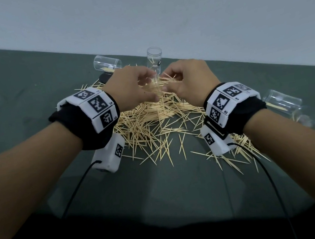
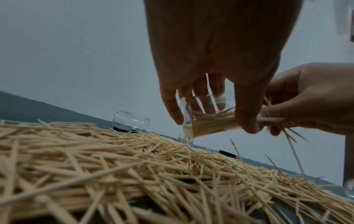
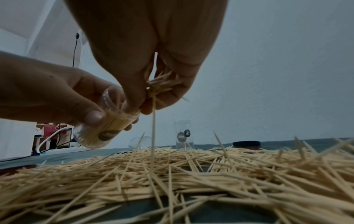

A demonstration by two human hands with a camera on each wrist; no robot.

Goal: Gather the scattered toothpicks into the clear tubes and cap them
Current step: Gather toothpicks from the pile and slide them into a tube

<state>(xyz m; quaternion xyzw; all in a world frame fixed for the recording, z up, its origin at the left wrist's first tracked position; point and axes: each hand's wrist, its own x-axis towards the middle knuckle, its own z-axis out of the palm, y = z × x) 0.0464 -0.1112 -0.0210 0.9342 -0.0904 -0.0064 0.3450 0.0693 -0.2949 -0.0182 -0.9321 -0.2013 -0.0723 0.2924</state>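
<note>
A green worktop point(image 1: 27, 93) carries a wide pile point(image 1: 153, 124) of loose toothpicks, and everything here is placed by that pile.

Left of the pile and behind it, a clear tube point(image 1: 107, 64) lies on its side with a few toothpicks inside; a dark cap point(image 1: 104, 77) sits just in front of it, at the pile's far left edge.

Above the far part of the pile, the left hand point(image 1: 131, 88) grips a second clear tube point(image 2: 206, 121), fingers and thumb curled round its wall. This tube is tilted, nearly lying flat, its closed end towards the left and its mouth towards the right hand. It is already packed with toothpicks side by side, and a dark label point(image 3: 107, 134) shows on its wall in the right wrist view.

Right at that mouth, the right hand point(image 1: 189, 80) pinches a bundle point(image 3: 162, 84) of toothpicks between thumb and curled fingers, the ends touching or entering the tube; which of the two cannot be told. One toothpick point(image 3: 153, 128) hangs straight down from the bundle towards the pile, and a few more splay out under the hand.

Behind the pile, past the two hands, a third tube point(image 1: 155, 60) stands upright by the wall point(image 1: 177, 5), holding a few toothpicks and bearing a dark round label. Another dark cap point(image 3: 246, 144) lies to its right, at the pile's far edge.

Right of the pile, beyond the right wrist, a fourth tube point(image 1: 283, 102) lies on its side with a toothpick or two inside.

Both wrists wear black bands with white marker blocks.
</note>
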